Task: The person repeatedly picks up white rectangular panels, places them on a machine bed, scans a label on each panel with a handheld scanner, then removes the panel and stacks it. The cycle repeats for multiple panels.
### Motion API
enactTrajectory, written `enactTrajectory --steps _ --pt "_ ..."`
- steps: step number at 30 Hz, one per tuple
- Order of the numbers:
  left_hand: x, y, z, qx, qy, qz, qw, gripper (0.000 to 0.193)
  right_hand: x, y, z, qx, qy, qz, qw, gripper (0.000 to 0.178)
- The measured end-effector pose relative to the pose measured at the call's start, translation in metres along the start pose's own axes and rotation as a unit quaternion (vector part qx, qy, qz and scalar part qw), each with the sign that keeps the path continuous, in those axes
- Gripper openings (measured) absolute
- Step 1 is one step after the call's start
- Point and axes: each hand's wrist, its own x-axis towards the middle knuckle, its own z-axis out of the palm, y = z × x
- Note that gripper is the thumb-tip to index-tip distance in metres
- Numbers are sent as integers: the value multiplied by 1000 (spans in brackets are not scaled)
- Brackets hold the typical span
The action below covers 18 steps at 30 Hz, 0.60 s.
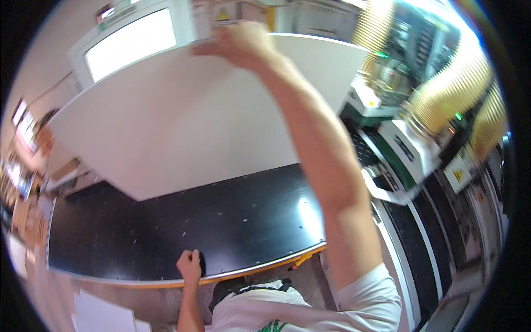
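Note:
A large white panel [193,122] stands tilted on edge above the black table [221,238], its lower corner close to the dark surface. High up, my right hand [238,44] grips the panel's top edge, with the arm stretched far forward. The fingers behind that edge are partly hidden. My left hand [189,265] is closed in a loose fist at the table's near edge, apart from the panel, and nothing shows in it.
On the right stands a machine [404,149] with ribbed yellowish hoses [453,83] and dark rails. White sheets [105,312] lie low at the left. A yellow-and-black handled thing [300,261] is under the table's front edge. A blurred brownish shape [44,135] borders the panel's left end.

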Motion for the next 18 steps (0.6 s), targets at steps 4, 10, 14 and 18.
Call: enactTrajectory --steps 4,10,14,18 --pt "-6 0 -5 45 -6 -22 999 39 1 -11 0 95 12 0 995 65" --pt "-8 6 -12 17 -12 -31 999 35 14 -10 -1 14 -31 58 998 66" --pt "-9 4 -12 0 -17 -5 1000 34 19 5 13 -5 0 57 998 73" --pt "-7 -4 -9 -21 -40 -11 999 34 23 20 43 11 -22 92 995 80"
